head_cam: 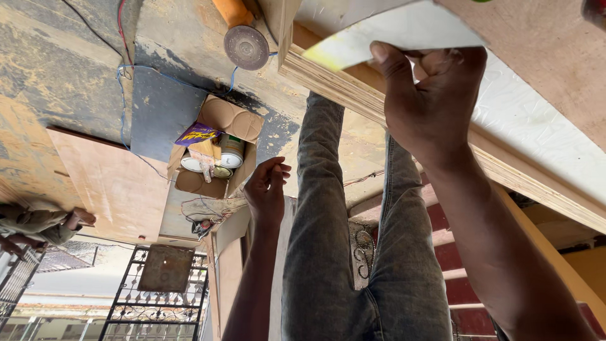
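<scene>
My right hand [429, 95] grips the edge of a thin white sheet [404, 31], thumb on the near face and fingers behind it. The sheet lies against a thick plywood board [353, 95] with a layered edge that runs diagonally to the right. My left hand [266, 189] hangs free beside my jeans-clad legs [328, 240]. Its fingers are loosely curled and nothing is in them. It hovers near an open cardboard box [221, 120].
The cardboard box holds cans [231, 151], a brush and a purple packet. An orange angle grinder with a round disc [246, 46] lies on the concrete floor. A plywood sheet [113, 183] and blue wire lie at the left. Another person's sleeve [38, 222] shows at the left edge, above a black metal gate [158, 297].
</scene>
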